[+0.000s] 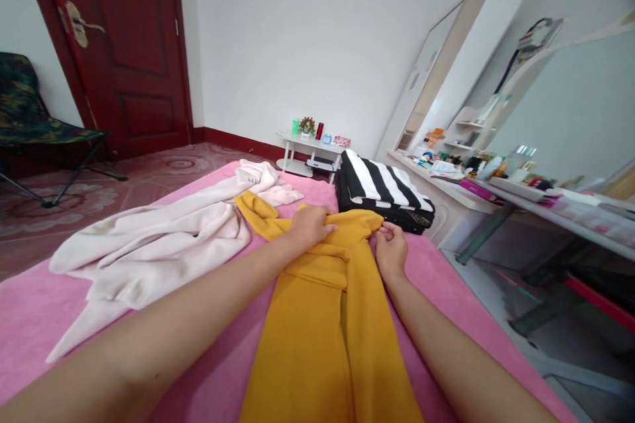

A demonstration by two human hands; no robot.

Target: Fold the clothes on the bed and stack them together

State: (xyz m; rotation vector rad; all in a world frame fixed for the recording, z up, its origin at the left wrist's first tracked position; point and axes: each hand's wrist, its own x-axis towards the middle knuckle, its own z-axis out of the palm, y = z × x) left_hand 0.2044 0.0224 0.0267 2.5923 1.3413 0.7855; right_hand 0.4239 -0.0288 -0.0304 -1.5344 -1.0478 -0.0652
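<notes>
A mustard-yellow long-sleeved garment (307,317) lies stretched out on a pink bedspread (213,377), one sleeve laid lengthwise along its right side. My left hand (311,225) rests on its far part, fingers curled on the fabric near the top. At the far right corner of the garment, my right hand (391,248) pinches the edge of the cloth between thumb and fingers. Another sleeve end sticks out to the left beyond my left wrist. Beside it on the left is a crumpled pale pink garment (169,251), apart from both hands.
A folded black-and-white striped stack (387,188) sits at the bed's far right corner. Behind it stands a small white table (310,140) with ornaments. A cluttered dressing table (446,188) and a grey-legged desk (546,205) line the right. A camouflage folding chair (40,125) stands left, near a red door (124,46).
</notes>
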